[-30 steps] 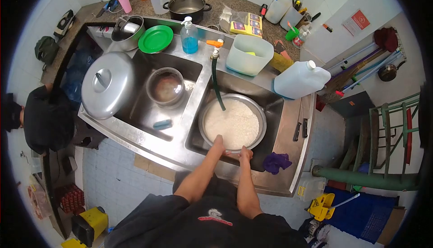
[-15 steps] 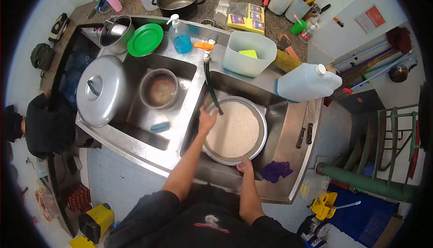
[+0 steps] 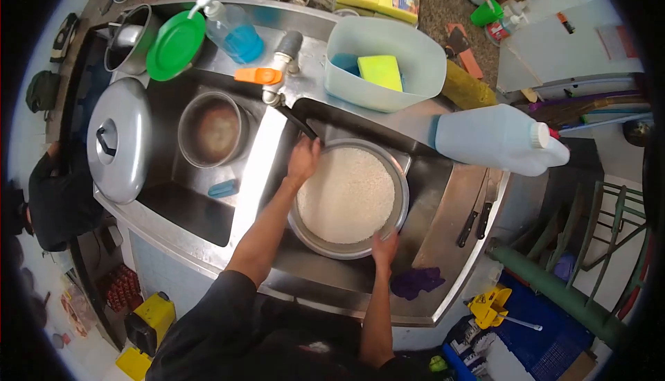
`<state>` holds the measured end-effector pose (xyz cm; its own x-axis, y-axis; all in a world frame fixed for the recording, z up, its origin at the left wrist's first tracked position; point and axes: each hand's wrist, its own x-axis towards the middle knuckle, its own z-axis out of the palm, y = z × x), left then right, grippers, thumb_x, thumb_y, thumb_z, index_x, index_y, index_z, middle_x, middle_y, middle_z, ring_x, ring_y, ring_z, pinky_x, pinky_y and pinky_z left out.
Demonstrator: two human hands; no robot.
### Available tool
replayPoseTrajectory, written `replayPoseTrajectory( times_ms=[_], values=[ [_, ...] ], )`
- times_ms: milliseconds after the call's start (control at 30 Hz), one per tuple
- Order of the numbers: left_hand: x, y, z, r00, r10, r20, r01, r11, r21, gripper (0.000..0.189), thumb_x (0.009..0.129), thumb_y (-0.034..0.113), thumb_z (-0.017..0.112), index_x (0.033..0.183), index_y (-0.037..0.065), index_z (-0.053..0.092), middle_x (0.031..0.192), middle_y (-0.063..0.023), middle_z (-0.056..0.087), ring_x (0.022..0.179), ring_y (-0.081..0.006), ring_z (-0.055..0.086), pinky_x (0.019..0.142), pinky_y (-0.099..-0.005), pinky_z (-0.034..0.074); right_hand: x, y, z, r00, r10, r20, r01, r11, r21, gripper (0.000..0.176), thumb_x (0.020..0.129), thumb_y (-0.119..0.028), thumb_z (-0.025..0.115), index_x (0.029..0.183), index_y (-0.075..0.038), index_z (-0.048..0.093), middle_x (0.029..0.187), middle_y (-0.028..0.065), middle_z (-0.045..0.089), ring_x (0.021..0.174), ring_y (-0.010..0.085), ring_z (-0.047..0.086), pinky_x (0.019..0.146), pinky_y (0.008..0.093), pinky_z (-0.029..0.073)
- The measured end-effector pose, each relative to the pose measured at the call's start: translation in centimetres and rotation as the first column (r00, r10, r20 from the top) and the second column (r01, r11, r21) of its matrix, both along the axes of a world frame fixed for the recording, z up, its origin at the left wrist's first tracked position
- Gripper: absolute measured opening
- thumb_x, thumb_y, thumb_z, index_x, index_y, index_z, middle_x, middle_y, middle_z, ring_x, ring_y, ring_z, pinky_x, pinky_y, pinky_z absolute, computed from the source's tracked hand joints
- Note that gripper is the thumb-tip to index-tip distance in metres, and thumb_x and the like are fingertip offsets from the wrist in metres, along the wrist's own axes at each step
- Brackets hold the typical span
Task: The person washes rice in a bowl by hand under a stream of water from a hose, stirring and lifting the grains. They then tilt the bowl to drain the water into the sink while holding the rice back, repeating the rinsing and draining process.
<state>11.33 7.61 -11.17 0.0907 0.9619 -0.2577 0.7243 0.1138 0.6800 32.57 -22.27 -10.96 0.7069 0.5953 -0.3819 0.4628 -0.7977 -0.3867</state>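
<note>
Entry: round steel bowl of white rice (image 3: 405, 197), standing in the right basin of the steel sink (image 3: 433, 173); your right grip (image 3: 383, 248) pinches its near rim, your left grip (image 3: 303, 159) sits at the far rim beside the black hose (image 3: 298, 121), closure indiscernible; step judged as steadying, so any lift calls for both rims held level.

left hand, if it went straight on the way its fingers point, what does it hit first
Most likely the dark hose hanging from the tap, just beyond the left hand's fingertips, though depth is hard to judge from above.
</note>
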Motion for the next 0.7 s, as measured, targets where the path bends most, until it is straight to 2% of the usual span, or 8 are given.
replayPoseTrajectory(
  times_ms=[33, 133, 167, 300, 400, 467, 567, 700],
  values=[
    [0.1, -0.1, -1.0, 0.994, 0.105, 0.03, -0.105, 0.994, -0.024, 0.05, 0.098, 0.041, 0.042, 0.1, -0.005, 0.061, 0.097, -0.0299, 0.063, 0.09, -0.0475, 0.06, 0.081, -0.0502, 0.047, 1.1, 1.2, 0.0, 0.993, 0.074, 0.09, -0.091, 0.977, 0.193, 0.057, 0.08, -0.023, 0.069, 0.127, 0.002, 0.048, 0.121, 0.025, 0.053, 0.114, 0.0424, 0.048, 0.099, 0.0471, 0.039],
    [0.5, -0.1, 0.1, 0.975, 0.198, 0.104, -0.189, 0.977, -0.096, 0.062, 0.1, 0.047, 0.034, 0.092, -0.007, 0.062, 0.09, -0.0322, 0.063, 0.088, -0.0494, 0.059, 0.078, -0.0486, 0.048, 3.5, 6.7, 1.1, 0.985, 0.095, 0.144, -0.128, 0.963, 0.236, 0.053, 0.083, -0.019, 0.066, 0.127, 0.002, 0.046, 0.12, 0.025, 0.053, 0.113, 0.0425, 0.049, 0.097, 0.0478, 0.04],
    [0.2, -0.2, -0.7, 0.986, 0.163, -0.027, -0.165, 0.969, -0.186, 0.074, 0.099, 0.053, 0.028, 0.079, -0.008, 0.064, 0.078, -0.0309, 0.063, 0.078, -0.047, 0.062, 0.07, -0.0477, 0.048, 4.4, 7.7, 0.5, 0.985, 0.111, 0.134, -0.141, 0.96, 0.24, 0.053, 0.084, -0.019, 0.065, 0.128, 0.002, 0.045, 0.12, 0.0252, 0.053, 0.114, 0.0428, 0.049, 0.098, 0.0478, 0.04],
    [-0.4, -0.4, -4.2, 0.95, 0.173, -0.259, -0.229, 0.952, -0.204, 0.082, 0.099, 0.058, 0.023, 0.069, -0.007, 0.064, 0.067, -0.0277, 0.062, 0.068, -0.0428, 0.064, 0.064, -0.0474, 0.048, 7.1, 10.9, -1.8, 0.985, 0.137, 0.108, -0.157, 0.965, 0.207, 0.056, 0.086, -0.023, 0.064, 0.131, 0.002, 0.042, 0.122, 0.026, 0.052, 0.114, 0.043, 0.05, 0.097, 0.0479, 0.041],
    [-0.7, -0.7, -5.0, 0.939, 0.149, -0.311, -0.199, 0.97, -0.136, 0.084, 0.098, 0.059, 0.023, 0.067, -0.006, 0.064, 0.063, -0.0255, 0.062, 0.061, -0.0393, 0.064, 0.059, -0.0472, 0.047, 8.2, 12.4, -1.8, 0.967, 0.219, 0.13, -0.221, 0.975, -0.002, 0.049, 0.09, -0.029, 0.06, 0.125, 0.003, 0.045, 0.117, 0.0287, 0.056, 0.108, 0.0445, 0.055, 0.092, 0.0494, 0.045],
    [-0.5, -0.2, -3.9, 0.935, 0.152, -0.321, -0.229, 0.948, -0.219, 0.086, 0.096, 0.063, 0.022, 0.067, -0.006, 0.065, 0.064, -0.0257, 0.062, 0.063, -0.0391, 0.065, 0.06, -0.0473, 0.048, 9.2, 13.6, -2.0, 0.962, 0.271, 0.042, -0.258, 0.945, -0.202, 0.044, 0.094, -0.035, 0.054, 0.116, 0.003, 0.048, 0.108, 0.0308, 0.06, 0.098, 0.0462, 0.06, 0.084, 0.051, 0.049],
    [-0.6, -0.2, -2.8, 0.97, 0.168, -0.173, -0.212, 0.936, -0.281, 0.09, 0.093, 0.069, 0.02, 0.067, -0.005, 0.066, 0.064, -0.026, 0.062, 0.064, -0.0369, 0.066, 0.062, -0.0479, 0.048, 10.0, 14.2, -3.0, 0.961, 0.276, 0.005, -0.269, 0.942, -0.201, 0.041, 0.096, -0.037, 0.05, 0.107, 0.003, 0.049, 0.1, 0.0315, 0.062, 0.091, 0.0475, 0.062, 0.08, 0.0521, 0.05],
    [-0.1, 0.4, -1.3, 0.948, 0.159, -0.276, -0.244, 0.919, -0.309, 0.095, 0.089, 0.075, 0.017, 0.075, -0.004, 0.069, 0.069, -0.0276, 0.063, 0.067, -0.0354, 0.067, 0.071, -0.0489, 0.048, 10.9, 14.3, -4.6, 0.955, 0.297, 0.001, -0.291, 0.939, -0.183, 0.052, 0.093, -0.047, 0.051, 0.109, 0.002, 0.05, 0.096, 0.0321, 0.063, 0.09, 0.0496, 0.061, 0.08, 0.054, 0.049]
  ],
)
